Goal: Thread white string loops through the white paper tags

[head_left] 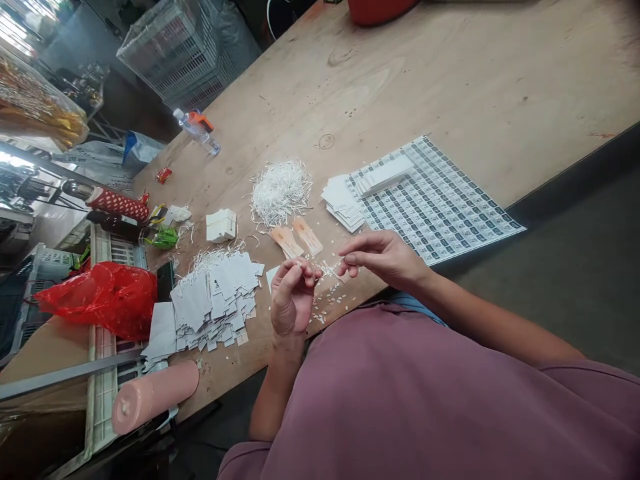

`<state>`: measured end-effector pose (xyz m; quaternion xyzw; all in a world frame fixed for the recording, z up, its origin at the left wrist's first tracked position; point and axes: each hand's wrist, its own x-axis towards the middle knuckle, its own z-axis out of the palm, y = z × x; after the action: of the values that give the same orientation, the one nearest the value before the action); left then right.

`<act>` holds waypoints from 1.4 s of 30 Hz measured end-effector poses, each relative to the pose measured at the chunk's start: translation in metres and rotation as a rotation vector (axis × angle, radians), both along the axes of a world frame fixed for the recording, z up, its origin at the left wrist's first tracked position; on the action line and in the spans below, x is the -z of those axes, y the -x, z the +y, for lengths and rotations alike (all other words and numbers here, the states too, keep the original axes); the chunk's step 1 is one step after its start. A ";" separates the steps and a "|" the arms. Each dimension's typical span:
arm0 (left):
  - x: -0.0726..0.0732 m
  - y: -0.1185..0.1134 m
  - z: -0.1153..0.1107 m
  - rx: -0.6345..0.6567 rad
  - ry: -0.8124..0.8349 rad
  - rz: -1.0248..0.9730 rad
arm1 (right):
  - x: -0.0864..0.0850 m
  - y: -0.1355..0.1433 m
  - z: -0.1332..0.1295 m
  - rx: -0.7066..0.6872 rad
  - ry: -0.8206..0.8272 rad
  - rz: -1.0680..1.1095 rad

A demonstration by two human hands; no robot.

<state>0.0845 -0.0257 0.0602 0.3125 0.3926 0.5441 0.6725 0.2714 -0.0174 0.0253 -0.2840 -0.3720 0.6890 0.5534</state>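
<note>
My left hand [293, 297] is closed near the table's front edge, its thumb and fingers curled together in a pinch; what they hold is too small to make out. Opposite it, my right hand [377, 257] has thumb and fingers bent together, with a thin white strand [331, 271] close to its fingertips. Whether that strand is gripped or lies on the table is unclear. Just beyond my hands rest two orange-and-white tags [307, 236]. Small white bits [323, 308] are scattered below. A tangled heap of white strings [281, 193] sits farther back.
A pile of white cards [215, 303] spreads on the left, near a pink tumbler [156, 395] and a red plastic bag [103, 300]. A printed sticker sheet [445, 207] overhangs the right edge, with white card stacks [385, 176] on it. A bottle [197, 132] lies farther back.
</note>
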 end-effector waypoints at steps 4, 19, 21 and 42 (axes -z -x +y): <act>-0.002 0.003 0.000 0.002 -0.012 -0.024 | -0.003 -0.002 0.000 0.018 0.002 -0.014; -0.007 -0.011 0.006 0.179 -0.124 0.414 | -0.018 0.001 -0.001 0.101 -0.078 -0.163; -0.007 -0.010 0.007 0.186 -0.124 0.438 | -0.018 0.001 -0.001 0.101 -0.070 -0.167; -0.007 -0.006 0.011 0.259 -0.223 0.661 | -0.011 -0.009 0.006 0.126 -0.336 -0.346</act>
<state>0.0910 -0.0142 0.0673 0.5895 0.4842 0.3637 0.5345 0.2809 -0.0117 0.0367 -0.3241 -0.5522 0.5229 0.5628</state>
